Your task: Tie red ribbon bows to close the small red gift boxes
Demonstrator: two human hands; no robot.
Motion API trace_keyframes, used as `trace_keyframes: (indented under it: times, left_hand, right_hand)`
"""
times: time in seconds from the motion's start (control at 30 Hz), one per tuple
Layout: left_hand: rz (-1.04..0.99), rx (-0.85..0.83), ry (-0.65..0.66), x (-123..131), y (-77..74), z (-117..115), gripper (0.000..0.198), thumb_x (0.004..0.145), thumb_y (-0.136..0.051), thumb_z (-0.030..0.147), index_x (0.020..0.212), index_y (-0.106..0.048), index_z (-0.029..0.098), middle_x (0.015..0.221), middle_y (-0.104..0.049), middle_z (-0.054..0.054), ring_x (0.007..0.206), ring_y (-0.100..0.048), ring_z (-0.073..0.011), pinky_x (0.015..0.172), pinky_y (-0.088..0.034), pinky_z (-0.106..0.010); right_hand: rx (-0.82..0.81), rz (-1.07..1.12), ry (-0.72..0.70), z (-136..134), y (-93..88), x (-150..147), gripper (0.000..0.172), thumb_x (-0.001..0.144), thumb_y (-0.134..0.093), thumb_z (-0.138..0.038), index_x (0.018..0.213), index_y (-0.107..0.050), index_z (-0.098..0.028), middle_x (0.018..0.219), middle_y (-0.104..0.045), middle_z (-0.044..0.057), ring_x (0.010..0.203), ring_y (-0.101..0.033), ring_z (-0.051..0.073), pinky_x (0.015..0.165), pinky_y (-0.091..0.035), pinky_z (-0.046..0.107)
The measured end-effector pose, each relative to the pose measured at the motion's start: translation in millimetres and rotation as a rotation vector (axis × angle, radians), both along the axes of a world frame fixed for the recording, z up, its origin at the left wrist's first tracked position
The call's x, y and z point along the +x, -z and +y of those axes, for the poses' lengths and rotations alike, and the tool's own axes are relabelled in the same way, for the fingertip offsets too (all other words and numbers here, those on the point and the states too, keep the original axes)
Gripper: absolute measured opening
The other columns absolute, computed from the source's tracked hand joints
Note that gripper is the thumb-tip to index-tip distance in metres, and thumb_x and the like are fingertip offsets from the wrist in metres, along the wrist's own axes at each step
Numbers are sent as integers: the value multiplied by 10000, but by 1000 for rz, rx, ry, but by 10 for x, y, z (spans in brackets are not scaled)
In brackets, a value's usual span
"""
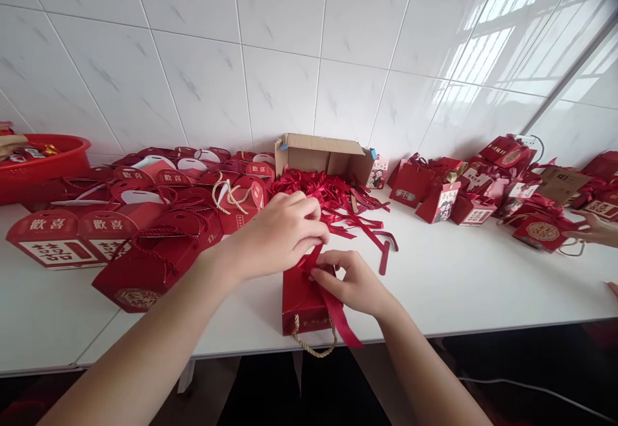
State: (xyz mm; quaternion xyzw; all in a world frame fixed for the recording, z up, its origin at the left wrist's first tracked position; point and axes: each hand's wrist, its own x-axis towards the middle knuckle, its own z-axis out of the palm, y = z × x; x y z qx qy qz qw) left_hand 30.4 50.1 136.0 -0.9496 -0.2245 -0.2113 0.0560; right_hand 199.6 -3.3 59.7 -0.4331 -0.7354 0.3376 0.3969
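Note:
A red gift box [299, 313] lies at the table's front edge, its gold cord handle [316, 352] drooping over the edge. Red ribbon [344, 320] crosses the top of the box, one tail hanging down its right side. Above the box's far end, my left hand [284, 233] is closed with its fingertips pinching the ribbon. My right hand [355, 278] grips the ribbon between thumb and forefinger, close over the box top. Part of the box and the ribbon's crossing are hidden by my fingers.
Behind my hands, loose red ribbons [309, 185] spill from a cardboard box [328, 146]. Several red gift boxes [159, 252] crowd the left, near a red basin [53, 168]. More gift boxes [476, 210] stand right, where another person's hand [599, 230] touches one.

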Motion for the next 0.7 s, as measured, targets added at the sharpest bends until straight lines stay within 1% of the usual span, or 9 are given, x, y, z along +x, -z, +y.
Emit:
trace_keyframes:
  times: [0.07,0.13,0.2,0.27,0.33,0.4,0.53,0.63,0.7]
  left_hand:
    - [-29,3,-3,127,66,123,231,870,-530,161,864,-725,284,962,-606,-40,963,-536,-251,892,-378,-430]
    - [-168,30,-91,185,174,172,190,878,-530,183,967,-685,248,1041,-609,-64,1024,-515,-273,923,-362,-460]
    - [-378,0,-225,151,304,131,145,908,-498,229,973,-623,196,990,-611,-78,971,-523,-263,894,-386,-444]
    - [-526,-167,-283,43,442,21,169,938,-470,301,862,-577,195,870,-606,-51,886,-543,-230,852,-421,-396]
    - [-532,-411,-246,-83,579,-109,207,929,-507,372,819,-577,211,849,-626,-29,881,-574,-215,833,-447,-353]
    - [-547,-564,-212,-169,708,-218,162,890,-580,379,880,-611,220,908,-656,-22,913,-603,-210,841,-464,-329]
    - [-699,-649,-160,-185,888,-324,105,906,-568,307,866,-597,214,891,-658,-14,899,-627,-183,855,-476,-298]
    - [-725,-712,-159,-161,918,-353,107,933,-524,300,871,-550,217,921,-650,-21,947,-629,-181,887,-477,-300]
    - [-715,-726,-201,-152,907,-361,100,905,-570,312,926,-535,221,970,-643,-32,1006,-625,-195,921,-473,-317]
  right_hand:
    - [-25,33,13,-5,24,13,257,877,-564,-322,688,-650,-170,635,-590,1,576,-447,116,535,-363,244]
    - [-42,84,77,-2,58,5,341,895,-552,-397,659,-631,-164,600,-560,0,560,-442,116,530,-355,248]
    - [-52,134,102,5,87,-6,381,907,-531,-427,647,-617,-162,590,-539,-3,565,-445,117,539,-355,247]
    - [-78,162,72,7,98,-2,382,913,-522,-442,670,-620,-163,605,-532,-6,579,-448,118,552,-359,245]
    - [-90,170,36,2,95,18,382,916,-521,-448,676,-616,-166,605,-512,-12,580,-434,117,556,-356,247]
    - [-64,163,16,-8,88,40,385,914,-530,-442,648,-595,-171,599,-485,-17,584,-419,117,568,-358,253]
    - [4,155,65,-18,97,42,381,900,-555,-440,630,-589,-174,645,-507,-2,628,-448,129,610,-391,264]
    - [-19,135,135,-10,123,23,371,894,-551,-462,676,-631,-173,647,-558,10,634,-473,140,601,-394,268]
    - [-30,124,153,-3,138,15,349,880,-568,-451,678,-637,-175,650,-586,16,634,-488,145,601,-395,272]
